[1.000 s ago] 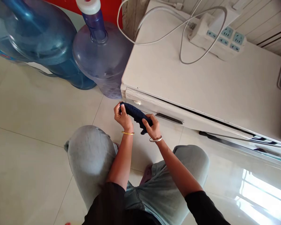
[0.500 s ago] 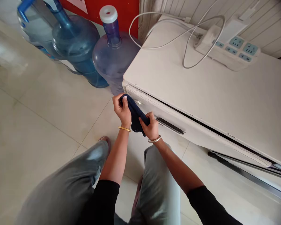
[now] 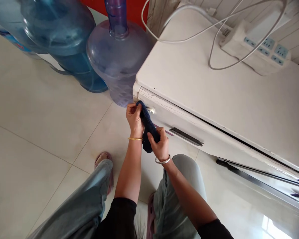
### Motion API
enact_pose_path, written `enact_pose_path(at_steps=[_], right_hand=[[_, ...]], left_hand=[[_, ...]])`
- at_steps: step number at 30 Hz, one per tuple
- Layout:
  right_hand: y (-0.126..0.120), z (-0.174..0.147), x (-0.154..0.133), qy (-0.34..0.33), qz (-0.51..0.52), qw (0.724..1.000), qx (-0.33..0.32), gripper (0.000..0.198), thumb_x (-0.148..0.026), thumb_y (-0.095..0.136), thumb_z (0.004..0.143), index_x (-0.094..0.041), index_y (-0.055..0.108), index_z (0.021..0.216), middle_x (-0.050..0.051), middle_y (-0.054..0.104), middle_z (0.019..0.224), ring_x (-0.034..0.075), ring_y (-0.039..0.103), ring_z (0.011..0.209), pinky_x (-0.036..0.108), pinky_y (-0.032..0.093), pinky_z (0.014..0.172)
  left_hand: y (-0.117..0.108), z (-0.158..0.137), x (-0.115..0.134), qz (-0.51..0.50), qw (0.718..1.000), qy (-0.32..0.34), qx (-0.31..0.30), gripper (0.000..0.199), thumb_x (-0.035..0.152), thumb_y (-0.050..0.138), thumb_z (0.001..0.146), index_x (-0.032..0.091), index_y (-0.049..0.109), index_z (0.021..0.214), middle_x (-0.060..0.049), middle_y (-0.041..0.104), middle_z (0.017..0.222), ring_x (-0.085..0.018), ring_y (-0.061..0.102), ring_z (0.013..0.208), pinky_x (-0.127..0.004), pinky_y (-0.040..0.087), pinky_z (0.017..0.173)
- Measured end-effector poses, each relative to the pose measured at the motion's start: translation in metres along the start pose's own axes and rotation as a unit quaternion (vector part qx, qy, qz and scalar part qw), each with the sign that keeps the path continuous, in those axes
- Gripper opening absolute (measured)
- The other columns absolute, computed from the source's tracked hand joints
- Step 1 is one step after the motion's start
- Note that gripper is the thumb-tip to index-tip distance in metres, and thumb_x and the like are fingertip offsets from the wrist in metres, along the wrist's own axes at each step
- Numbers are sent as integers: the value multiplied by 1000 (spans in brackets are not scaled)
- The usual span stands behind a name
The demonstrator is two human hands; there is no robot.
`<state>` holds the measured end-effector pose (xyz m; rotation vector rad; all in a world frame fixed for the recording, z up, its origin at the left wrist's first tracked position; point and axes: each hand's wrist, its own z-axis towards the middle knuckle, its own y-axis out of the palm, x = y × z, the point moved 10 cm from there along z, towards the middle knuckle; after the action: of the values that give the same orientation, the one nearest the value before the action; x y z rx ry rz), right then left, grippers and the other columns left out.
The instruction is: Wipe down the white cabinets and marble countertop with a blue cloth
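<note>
A dark navy cloth (image 3: 148, 124), folded lengthwise, is stretched between my two hands. My left hand (image 3: 136, 118), with a gold bangle at its wrist, pinches the upper end near the cabinet's corner. Lower and to the right, my right hand (image 3: 159, 142), wearing a silver bangle, grips the other end with its thumb on top. Just behind the cloth is the white cabinet's drawer front (image 3: 161, 114), with a round lock (image 3: 150, 110) and a dark handle (image 3: 186, 136). The cloth's exact kind cannot be made out.
Large water bottles, one purplish (image 3: 119, 56) and one blue (image 3: 62, 36), stand on the tiled floor left of the cabinet. On the white cabinet top (image 3: 201, 83) lie a power strip (image 3: 254, 46) and a looped white cable (image 3: 179, 41). A dark rail (image 3: 239, 172) runs low at right.
The cloth has turned steeper and looks narrower, its lower end bunched closer to my right hand. Both hands still hold it. The view has moved nearer to the bottles and cabinet.
</note>
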<state>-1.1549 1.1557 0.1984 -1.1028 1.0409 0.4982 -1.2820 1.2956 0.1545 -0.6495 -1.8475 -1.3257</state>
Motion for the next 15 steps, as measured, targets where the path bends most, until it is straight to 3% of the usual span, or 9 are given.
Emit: enact_pose_path(at_steps=[4,7,15], right_hand=[[-23,11,-3,-33,-37,997,56,26,-47,65,91,-23,56,90,-3,61,70,13,52,57,25,43,55],[-47,27,-8,-50,-63,993,88,30,-49,66,91,-21,60,82,-4,56,63,12,48,55,25,41,55],[-48,53,-17,-68,-89,993,23,43,-48,67,92,-19,59,62,-5,42,51,9,35,51,26,33,50]], left_hand=[[0,-1,-2,4,1000,-23,20,43,47,87,72,21,53,77,5,60,73,-9,63,75,-24,52,79],[1,-3,0,-19,999,-30,27,44,45,92,65,20,57,77,3,65,80,-11,66,81,-26,53,83],[2,-5,0,5,999,-50,14,44,50,90,68,19,63,82,2,66,86,-14,67,92,-29,53,89]])
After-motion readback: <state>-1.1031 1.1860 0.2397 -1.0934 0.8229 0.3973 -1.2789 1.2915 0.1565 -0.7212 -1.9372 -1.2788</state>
